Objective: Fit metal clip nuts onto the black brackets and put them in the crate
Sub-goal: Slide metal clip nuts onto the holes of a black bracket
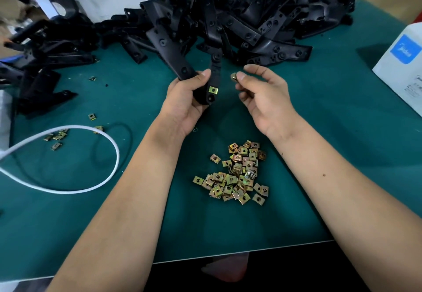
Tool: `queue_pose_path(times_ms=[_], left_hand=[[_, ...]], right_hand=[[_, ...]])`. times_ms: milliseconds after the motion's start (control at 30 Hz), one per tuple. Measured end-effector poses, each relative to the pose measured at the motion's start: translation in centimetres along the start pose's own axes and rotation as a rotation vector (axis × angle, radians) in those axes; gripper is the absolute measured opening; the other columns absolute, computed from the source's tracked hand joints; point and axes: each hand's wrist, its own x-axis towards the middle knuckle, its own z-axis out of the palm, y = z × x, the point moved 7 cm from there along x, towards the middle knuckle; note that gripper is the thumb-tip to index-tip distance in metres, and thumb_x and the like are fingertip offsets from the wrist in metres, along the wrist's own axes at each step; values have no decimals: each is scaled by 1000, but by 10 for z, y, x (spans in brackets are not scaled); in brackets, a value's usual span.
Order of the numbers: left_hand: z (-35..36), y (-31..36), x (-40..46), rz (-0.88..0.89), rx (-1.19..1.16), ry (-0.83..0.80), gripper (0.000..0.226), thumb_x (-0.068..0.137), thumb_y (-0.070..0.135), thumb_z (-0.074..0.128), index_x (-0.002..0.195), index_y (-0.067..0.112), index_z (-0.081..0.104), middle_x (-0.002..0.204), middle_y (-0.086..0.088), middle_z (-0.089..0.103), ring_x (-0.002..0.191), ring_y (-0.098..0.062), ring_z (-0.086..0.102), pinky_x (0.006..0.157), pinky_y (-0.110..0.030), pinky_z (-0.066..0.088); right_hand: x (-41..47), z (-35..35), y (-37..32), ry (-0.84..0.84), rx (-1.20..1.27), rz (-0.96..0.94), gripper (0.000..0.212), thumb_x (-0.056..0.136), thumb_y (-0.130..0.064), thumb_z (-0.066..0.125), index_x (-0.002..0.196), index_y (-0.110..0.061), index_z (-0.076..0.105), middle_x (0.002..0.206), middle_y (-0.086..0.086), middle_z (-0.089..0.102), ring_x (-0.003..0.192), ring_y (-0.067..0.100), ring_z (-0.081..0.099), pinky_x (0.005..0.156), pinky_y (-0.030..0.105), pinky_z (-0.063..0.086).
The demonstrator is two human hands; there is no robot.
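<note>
left hand [187, 100] gripping black bracket [209, 79] with one clip nut [213, 90] fitted, above green table [331, 132]; right hand [262, 95] pinching loose nut [233, 76] beside it; nut pile [237, 175] below, bracket heap [228, 17] behind.

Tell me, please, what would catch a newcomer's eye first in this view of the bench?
Probably the big heap of black brackets across the back of the green mat, then the brassy pile of clip nuts near the front edge between the forearms. Above that, the left hand grips a bracket already bearing one nut, while the right hand pinches another clip nut.
</note>
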Motion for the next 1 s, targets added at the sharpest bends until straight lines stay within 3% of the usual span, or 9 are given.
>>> queue_pose_path(times_ms=[67,200,367,467,567,667,767,900,1000], left_hand=[[-9,5,3,4,-96,52,12,92,6,70,103,6,67,93,-7,75,85,-19,74,82,-37,63],[-24,25,1,66,-277,131,7,95,3,65,92,8,68,82,-3,75,69,-14,71,60,-28,55],[-48,77,-12,266,-384,141,10,98,3,60,94,7,69,89,-7,75,77,-20,71,68,-30,54],[-79,105,-29,368,-362,233,13,98,1,60,110,1,64,101,-12,71,87,-25,69,66,-32,56],[-125,114,-50,404,-270,426,38,96,2,64,132,-2,55,117,-19,60,104,-32,63,78,-38,57],[-158,127,-71,457,-269,450,24,97,0,60,120,4,54,120,-23,56,117,-46,62,97,-51,55],[-176,139,-86,515,-266,489,23,96,-1,61,117,4,54,114,-21,59,104,-38,62,80,-43,58],[-164,130,-75,457,-229,486,40,94,0,63,133,-5,55,117,-24,60,103,-39,62,86,-53,55],[-134,107,-56,372,-171,440,32,94,2,65,124,3,55,112,-22,60,99,-34,60,80,-44,51]], right_hand=[[1,-1,-1,-4,-9,0,23,88,4,74,106,-7,66,91,14,78,70,15,67,60,23,50],[-3,10,4,-74,-313,-57,20,84,5,78,97,-6,67,81,11,78,69,18,73,58,22,53],[-1,59,32,-197,-436,115,23,79,11,81,87,-2,64,83,22,76,69,27,77,56,23,56],[-8,110,58,-334,-454,240,21,81,14,78,84,-1,63,80,18,73,68,30,77,57,25,59],[-22,162,81,-450,-478,257,22,83,17,74,81,-1,62,74,13,72,66,27,76,62,29,63],[-41,210,93,-597,-332,262,16,87,16,70,93,2,65,96,21,73,79,29,78,78,33,64],[-44,223,98,-613,-355,248,18,93,9,67,108,2,62,103,22,72,82,29,79,85,38,64],[-33,201,86,-559,-656,96,8,93,4,65,95,-3,67,90,18,75,69,24,77,71,36,65],[-26,181,64,-701,-898,-58,11,95,1,64,87,-6,68,79,14,75,58,19,68,51,30,53]])
